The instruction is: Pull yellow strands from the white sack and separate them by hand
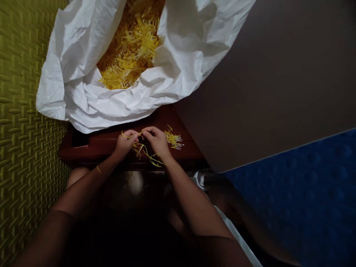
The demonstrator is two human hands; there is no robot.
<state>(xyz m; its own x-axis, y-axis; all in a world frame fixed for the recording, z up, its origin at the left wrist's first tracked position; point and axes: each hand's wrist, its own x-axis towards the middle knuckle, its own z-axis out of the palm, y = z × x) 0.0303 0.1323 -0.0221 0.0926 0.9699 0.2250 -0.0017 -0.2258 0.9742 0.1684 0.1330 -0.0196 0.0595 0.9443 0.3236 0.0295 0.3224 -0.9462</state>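
Note:
My left hand (pixel 125 141) and my right hand (pixel 157 140) meet over a small dark red wooden table (pixel 94 146). Both pinch the same thin yellow strand (pixel 140 133) between their fingertips. More yellow strands (pixel 147 154) trail below the hands onto the table. A small loose pile of yellow strands (pixel 174 139) lies just right of my right hand. A thin gold bracelet (pixel 98 170) circles my left wrist.
A big white plastic sack (pixel 83 92) full of yellow strands (pixel 130 52) lies open beyond the table. Yellow embossed foam matting (pixel 22 129) covers the left, blue matting (pixel 300 193) the lower right, and a brown board (pixel 272 81) fills the right.

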